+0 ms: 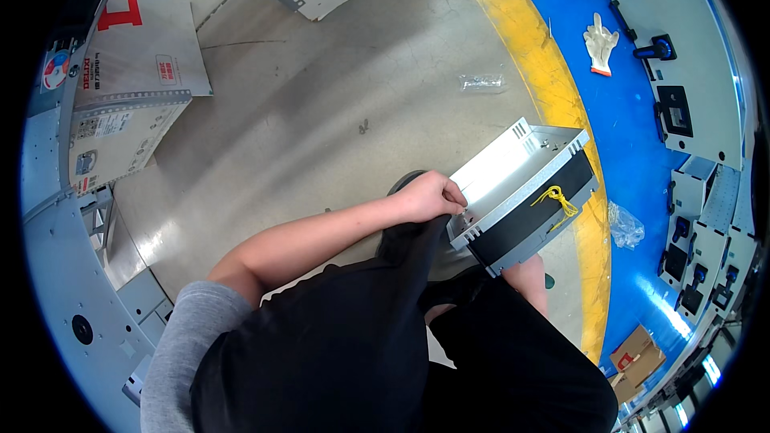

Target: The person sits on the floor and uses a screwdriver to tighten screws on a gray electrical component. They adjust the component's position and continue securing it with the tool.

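Note:
A silvery sheet-metal box (pixel 497 192), open on top, is tilted in front of my knees. Its outer side carries a black panel (pixel 533 206) and a looped yellow cord (pixel 556 197). My left hand (pixel 429 196) is at the box's near left corner, thumb and fingers pinched together. What lies between the fingertips is too small to make out. A fold of my black apron (pixel 433 244) is drawn up to just below that hand. Beneath the box's lower edge, my right hand (pixel 524 271) grips it from below, its fingers mostly hidden.
Large printed cartons (pixel 152 56) stand at the left. A clear plastic wrapper (pixel 483 83) lies on the grey floor. Beyond the yellow floor stripe (pixel 553 72), a blue floor bears a white glove (pixel 600 44), a plastic bag (pixel 624 226) and several pale metal cabinets (pixel 690 48).

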The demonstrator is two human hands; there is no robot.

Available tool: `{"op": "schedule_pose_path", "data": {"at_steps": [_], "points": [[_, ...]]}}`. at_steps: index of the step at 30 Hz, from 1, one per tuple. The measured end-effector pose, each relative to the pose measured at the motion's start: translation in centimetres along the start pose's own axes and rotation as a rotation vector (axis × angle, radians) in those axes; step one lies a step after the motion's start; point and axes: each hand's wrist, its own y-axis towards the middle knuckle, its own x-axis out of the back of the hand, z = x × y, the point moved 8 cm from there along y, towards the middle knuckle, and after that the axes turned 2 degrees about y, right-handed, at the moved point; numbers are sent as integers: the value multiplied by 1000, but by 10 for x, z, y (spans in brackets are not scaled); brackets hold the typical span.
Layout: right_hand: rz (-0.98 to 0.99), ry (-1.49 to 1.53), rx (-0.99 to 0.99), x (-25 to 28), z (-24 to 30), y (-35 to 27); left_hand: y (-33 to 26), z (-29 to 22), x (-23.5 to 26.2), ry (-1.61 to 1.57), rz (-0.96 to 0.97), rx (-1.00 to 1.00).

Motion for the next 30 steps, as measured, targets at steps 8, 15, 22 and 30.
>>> {"op": "schedule_pose_path", "data": {"at_steps": [8,15,22,30], "points": [[37,23,5,-6,-1,7,-10,11,1,-178,-72,-11],[27,6,-4,-3,-3,3,3,19,-5,-316,8,1],[6,17,-14,-1,-4,0,7,17,-10,-392,40,40],[-5,12,-10,-1,-3,1,5,20,-7,-341,-10,51]]}}
